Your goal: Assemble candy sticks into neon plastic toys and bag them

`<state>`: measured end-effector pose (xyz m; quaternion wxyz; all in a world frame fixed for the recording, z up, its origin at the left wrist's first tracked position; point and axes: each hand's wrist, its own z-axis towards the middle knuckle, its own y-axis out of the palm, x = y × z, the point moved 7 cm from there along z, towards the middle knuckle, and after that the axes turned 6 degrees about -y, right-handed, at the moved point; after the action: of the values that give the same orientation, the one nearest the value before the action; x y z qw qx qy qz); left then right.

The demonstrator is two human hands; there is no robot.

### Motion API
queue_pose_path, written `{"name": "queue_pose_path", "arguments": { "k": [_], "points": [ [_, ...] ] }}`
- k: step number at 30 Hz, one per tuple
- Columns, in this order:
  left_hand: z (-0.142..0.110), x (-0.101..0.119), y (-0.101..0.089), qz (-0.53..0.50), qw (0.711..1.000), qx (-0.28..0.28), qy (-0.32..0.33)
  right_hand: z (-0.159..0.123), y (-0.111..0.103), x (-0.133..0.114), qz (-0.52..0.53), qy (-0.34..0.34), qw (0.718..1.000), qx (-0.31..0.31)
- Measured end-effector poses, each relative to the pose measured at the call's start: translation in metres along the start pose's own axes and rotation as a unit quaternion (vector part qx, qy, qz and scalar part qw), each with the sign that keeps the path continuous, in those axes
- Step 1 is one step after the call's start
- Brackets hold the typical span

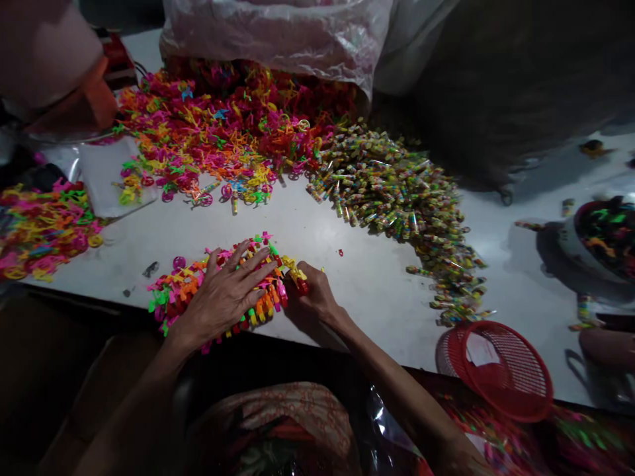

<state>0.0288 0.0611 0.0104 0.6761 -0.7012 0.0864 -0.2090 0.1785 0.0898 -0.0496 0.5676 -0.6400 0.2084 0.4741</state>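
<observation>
A neat, packed bundle of small bright plastic toys (181, 291) in pink, orange, green and yellow lies along the table's near edge. My left hand (225, 287) rests flat across it, fingers stretched and slightly spread. At the bundle's right end, my right hand (317, 294) is closed around a few small yellow and red plastic toys (294, 268). Its fingertips are partly hidden by the hand itself. The toys' exact kind is too small to make out.
A loose heap of similar toys (213, 145) spreads in front of a clear plastic bag (282, 33). Several wrapped tubes (387, 185) curve along the right. A red basket (540, 390) stands at the near edge; a filled bowl (570, 241) is farther right. More toys (44, 231) lie left.
</observation>
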Motion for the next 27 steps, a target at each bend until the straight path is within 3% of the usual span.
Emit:
{"name": "queue_pose_path", "arguments": {
  "k": [4,11,17,21,27],
  "points": [
    [0.0,0.0,0.0,-0.009,1.0,-0.001,-0.009,-0.008,0.007,-0.007,-0.058,-0.036,0.998,-0.014],
    [0.0,0.003,-0.002,-0.011,1.0,-0.002,-0.009,-0.005,0.013,-0.001,-0.035,-0.09,0.993,-0.071],
    [0.0,0.003,0.001,-0.014,1.0,-0.018,-0.019,0.0,0.021,0.001,-0.108,-0.057,0.983,-0.139],
    [0.001,0.002,0.001,-0.018,1.0,-0.008,-0.023,0.001,0.018,0.001,-0.089,-0.048,0.985,-0.142],
    [0.005,-0.001,0.0,-0.019,0.999,-0.022,-0.034,0.01,-0.002,-0.004,0.003,-0.055,0.997,-0.046]
  ]
}}
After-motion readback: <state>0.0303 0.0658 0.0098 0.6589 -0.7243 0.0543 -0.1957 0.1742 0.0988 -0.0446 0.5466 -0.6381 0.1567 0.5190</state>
